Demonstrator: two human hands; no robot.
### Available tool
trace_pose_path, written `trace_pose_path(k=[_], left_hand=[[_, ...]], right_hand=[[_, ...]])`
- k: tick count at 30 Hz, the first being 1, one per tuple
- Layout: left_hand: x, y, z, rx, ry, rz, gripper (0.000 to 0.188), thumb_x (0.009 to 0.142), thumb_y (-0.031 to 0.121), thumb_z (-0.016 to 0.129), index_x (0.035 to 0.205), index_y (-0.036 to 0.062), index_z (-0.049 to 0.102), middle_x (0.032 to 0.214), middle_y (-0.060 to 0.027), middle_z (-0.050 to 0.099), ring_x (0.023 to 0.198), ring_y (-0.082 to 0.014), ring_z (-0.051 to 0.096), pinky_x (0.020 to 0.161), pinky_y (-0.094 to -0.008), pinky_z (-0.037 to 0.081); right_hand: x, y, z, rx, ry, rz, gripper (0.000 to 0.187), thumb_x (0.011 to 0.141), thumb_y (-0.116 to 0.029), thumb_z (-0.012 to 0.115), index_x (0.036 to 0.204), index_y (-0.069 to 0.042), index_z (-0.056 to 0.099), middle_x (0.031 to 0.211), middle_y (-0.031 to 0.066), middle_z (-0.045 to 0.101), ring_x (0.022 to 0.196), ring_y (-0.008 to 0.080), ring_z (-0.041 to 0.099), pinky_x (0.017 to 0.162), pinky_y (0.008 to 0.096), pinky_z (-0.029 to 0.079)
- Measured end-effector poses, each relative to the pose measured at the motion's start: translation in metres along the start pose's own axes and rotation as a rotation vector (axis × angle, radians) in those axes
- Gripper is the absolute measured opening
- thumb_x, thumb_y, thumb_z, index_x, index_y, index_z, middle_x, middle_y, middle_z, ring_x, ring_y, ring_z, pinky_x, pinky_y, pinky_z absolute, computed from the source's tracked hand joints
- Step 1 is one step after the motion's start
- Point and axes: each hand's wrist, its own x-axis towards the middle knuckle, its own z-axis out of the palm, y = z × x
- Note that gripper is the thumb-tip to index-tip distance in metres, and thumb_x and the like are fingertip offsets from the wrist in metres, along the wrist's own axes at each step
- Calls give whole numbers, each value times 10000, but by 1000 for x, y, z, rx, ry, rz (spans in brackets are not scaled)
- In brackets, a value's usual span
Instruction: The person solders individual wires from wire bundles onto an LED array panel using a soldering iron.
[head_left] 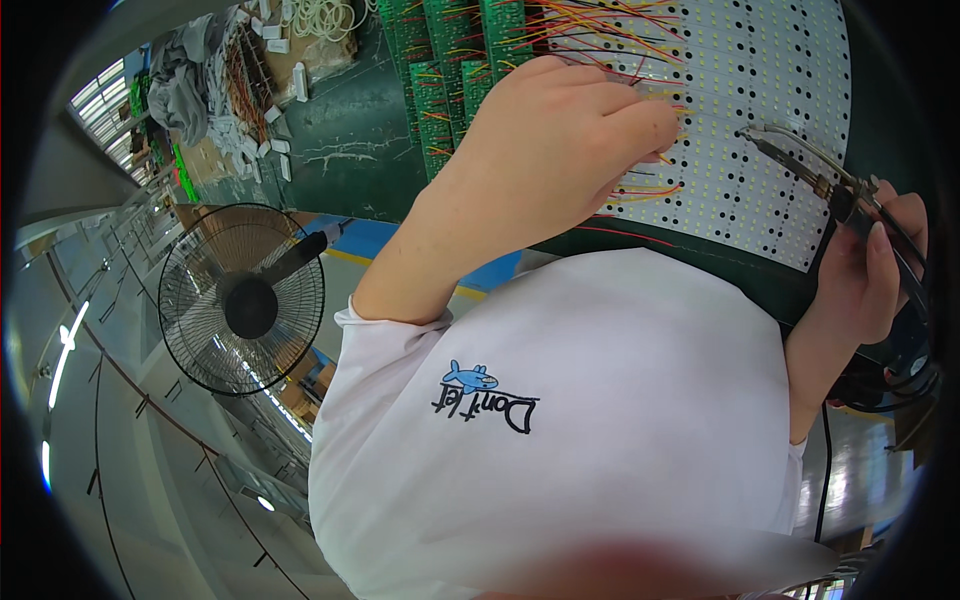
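Observation:
My left hand point(575, 140) is closed in a pinch over the thin wires point(625, 30) at the left side of a white LED panel point(745, 215). Its fingertips are partly hidden; short yellow and red wire ends show beside them, and it appears to grip a wire. My right hand point(865, 265) is wrapped round a soldering iron point(800, 172) with a thin curved metal tube alongside. The iron's tip is above the panel, to the right of my left hand. Green circuit boards point(435, 120) with red, black and yellow wires lie in rows left of the panel.
The dark green worktop point(345, 165) carries grey cloth point(185, 85), bundled wires with white connectors point(300, 80), and a coil of pale tubing point(325, 18). A black caged fan point(245, 300) stands left of my left arm. A black cable point(825, 470) hangs beneath my right hand.

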Motion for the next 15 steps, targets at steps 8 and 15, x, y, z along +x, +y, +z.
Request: trace_pose_path(k=[8,15], left_hand=[[-3,-1,3,-76,-74,37,197,787,40,740,927,141,646,745,-9,635,745,-248,616,681,-373,432],[0,2,10,-55,16,-84,150,807,37,732,904,123,657,738,-35,640,673,-268,609,637,-385,453]], right_hand=[[0,-1,-2,-39,-8,12,101,880,-36,528,927,28,467,873,141,548,795,145,483,739,236,394],[3,-2,23,-131,4,-7,157,857,-94,589,859,-5,459,793,97,518,677,87,400,607,229,318]])
